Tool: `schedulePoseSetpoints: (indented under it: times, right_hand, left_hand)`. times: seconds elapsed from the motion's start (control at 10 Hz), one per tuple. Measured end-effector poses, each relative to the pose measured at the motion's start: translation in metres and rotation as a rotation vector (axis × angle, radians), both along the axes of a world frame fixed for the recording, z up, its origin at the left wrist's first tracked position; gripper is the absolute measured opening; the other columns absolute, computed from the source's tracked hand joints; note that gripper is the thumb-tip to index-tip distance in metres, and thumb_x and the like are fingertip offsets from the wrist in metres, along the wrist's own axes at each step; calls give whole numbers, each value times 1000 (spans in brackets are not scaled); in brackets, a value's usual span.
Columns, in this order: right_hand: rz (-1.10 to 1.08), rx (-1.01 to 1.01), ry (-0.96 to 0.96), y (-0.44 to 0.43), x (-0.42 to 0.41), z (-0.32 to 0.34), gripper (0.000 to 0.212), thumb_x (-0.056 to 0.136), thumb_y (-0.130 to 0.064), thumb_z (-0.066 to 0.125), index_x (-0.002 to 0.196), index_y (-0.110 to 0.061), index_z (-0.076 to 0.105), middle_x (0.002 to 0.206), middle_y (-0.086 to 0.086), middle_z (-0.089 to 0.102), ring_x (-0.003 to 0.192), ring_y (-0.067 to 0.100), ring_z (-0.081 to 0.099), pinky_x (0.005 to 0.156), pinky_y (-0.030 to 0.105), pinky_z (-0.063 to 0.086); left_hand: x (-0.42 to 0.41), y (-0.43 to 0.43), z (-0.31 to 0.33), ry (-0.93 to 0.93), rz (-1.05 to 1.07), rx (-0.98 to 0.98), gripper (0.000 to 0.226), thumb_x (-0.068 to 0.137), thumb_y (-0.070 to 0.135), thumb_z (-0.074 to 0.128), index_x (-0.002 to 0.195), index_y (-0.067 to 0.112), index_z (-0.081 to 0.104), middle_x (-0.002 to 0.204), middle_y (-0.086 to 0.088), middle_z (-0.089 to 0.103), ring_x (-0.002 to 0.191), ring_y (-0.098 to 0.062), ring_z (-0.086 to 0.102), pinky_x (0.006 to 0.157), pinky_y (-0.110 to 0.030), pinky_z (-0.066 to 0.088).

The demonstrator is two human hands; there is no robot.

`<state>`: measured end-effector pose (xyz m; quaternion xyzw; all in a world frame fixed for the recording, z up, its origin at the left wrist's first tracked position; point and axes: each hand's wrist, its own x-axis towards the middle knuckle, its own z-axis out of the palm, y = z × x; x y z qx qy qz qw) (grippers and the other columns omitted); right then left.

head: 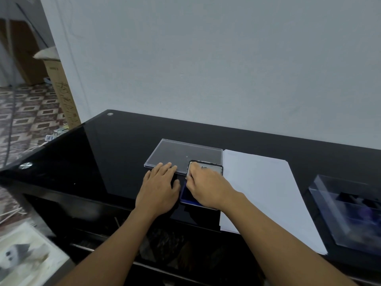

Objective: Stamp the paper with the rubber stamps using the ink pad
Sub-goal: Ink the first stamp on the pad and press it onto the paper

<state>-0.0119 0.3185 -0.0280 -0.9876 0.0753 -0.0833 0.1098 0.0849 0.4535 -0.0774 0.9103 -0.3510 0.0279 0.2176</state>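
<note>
Directly under the right hand (206,188), a small blue ink pad (185,195) lies on a black glass tabletop (103,162), near its front edge, its long axis running away from the person toward the wall. Its lid (208,167) is tilted up at the far end, pale inner face toward the camera. The right hand's fingers are curled and pinch the lid's left edge. The left hand (160,188) lies flat just left of the pad, fingers straight, holding nothing, its fingertips at the near edge of a flat clear plastic case (185,151). A white sheet of paper (268,193) lies just right of the pad, long axis also running away from the person; whether the two touch cannot be told. Beyond the paper, at the far right, stands a clear plastic box (350,234) holding dark shapes (354,201), too blurred to identify but probably the rubber stamps. The pad looks open or nearly so, and no stamp is in either hand yet. The box lies rightward across the paper, nearer the right hand.
</note>
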Motion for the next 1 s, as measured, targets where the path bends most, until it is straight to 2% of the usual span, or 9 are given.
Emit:
schedulePoseSetpoints:
  times: [0.3, 0.7, 1.0]
  right_hand:
    - [-6, 5, -2, -1, 1, -1, 17, 105, -34, 34, 99, -19, 39, 81, 2, 59, 70, 22, 58, 66, 44, 53]
    - [9, -4, 0, -1, 0, 1, 16, 105, -32, 35, 97, -18, 37, 75, -1, 53, 63, 17, 51, 58, 34, 38]
    - [5, -4, 0, 1, 0, 2, 16, 105, -31, 35, 96, -17, 36, 77, 1, 53, 66, 23, 51, 59, 36, 37]
  left_hand:
    - [1, 0, -1, -4, 1, -3, 54, 105, 40, 35, 156, 25, 29, 165, 6, 22, 154, -14, 8, 125, -40, 11]
    - [1, 0, -1, -2, -2, -6, 54, 105, 40, 36, 156, 25, 29, 165, 6, 22, 154, -14, 8, 125, -41, 11]
    - [0, 0, 1, -3, 2, 1, 54, 105, 40, 35, 156, 25, 29, 165, 6, 21, 154, -14, 7, 125, -40, 10]
